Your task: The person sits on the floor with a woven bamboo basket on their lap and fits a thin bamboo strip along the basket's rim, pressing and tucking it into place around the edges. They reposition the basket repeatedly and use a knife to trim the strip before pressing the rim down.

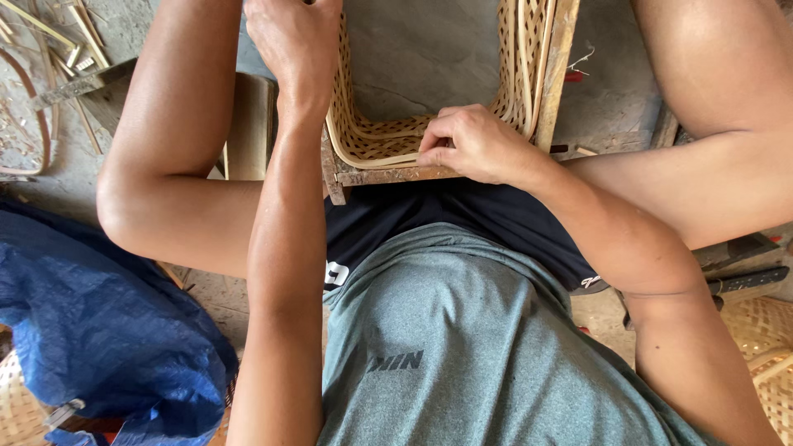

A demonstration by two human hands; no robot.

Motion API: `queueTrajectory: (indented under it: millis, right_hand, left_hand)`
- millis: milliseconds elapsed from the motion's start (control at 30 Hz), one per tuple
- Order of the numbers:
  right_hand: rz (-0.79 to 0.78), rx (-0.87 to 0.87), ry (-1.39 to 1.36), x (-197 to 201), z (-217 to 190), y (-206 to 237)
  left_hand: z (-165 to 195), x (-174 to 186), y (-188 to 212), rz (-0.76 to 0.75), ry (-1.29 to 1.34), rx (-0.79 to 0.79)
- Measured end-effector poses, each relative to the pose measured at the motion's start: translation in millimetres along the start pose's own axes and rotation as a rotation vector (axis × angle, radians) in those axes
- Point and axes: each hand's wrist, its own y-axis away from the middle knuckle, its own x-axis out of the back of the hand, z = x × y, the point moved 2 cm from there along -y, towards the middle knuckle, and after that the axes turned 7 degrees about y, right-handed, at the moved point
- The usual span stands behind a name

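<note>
tarp: blue, crumpled, near left, lying over a woven basket at the near-left corner
strips: thin cane strips scattered on the floor, far left
hoop: curved cane piece at the left edge, just near of the strips
floor: grey concrete, far centre
basket: a second woven basket at the near right edge
tool: dark handle lying just far of that right basket
scrap: small red bit on the floor, far right
</note>
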Motion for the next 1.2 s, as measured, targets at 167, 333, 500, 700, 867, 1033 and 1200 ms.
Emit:
queueTrajectory:
  millis: [167,333,500,700,867,1033,1200]
  right_hand:
    - [0.230,0.317,-0.004,69,-44,8]
    - [0.491,0.396,0.310,87,-84,28]
    - [0.143,0.518,0.233,51,-57,21]
    - [-0.038,0.180,0.206,34,-21,14]
    - [0.060,-0.021,-0.039,5,-18,7]
    - [0.038,-0.128,-0.120,7,-19,-1]
    - [0.128,-0.062,-0.126,0,-12,1]
  left_hand:
    - [7,4,-2,0.017,0.127,0.008]
    - [9,5,-3,-0.050,0.096,0.090]
    - [12,7,-1,-0.006,0.116,0.081]
    - [27,17,-4,-0.023,0.232,-0.016]
    - [28,20,-8,-0.160,0.143,0.201]
    - [27,16,-9,-0.172,0.122,0.242]
    - [21,14,-8,-0.192,0.168,0.286]
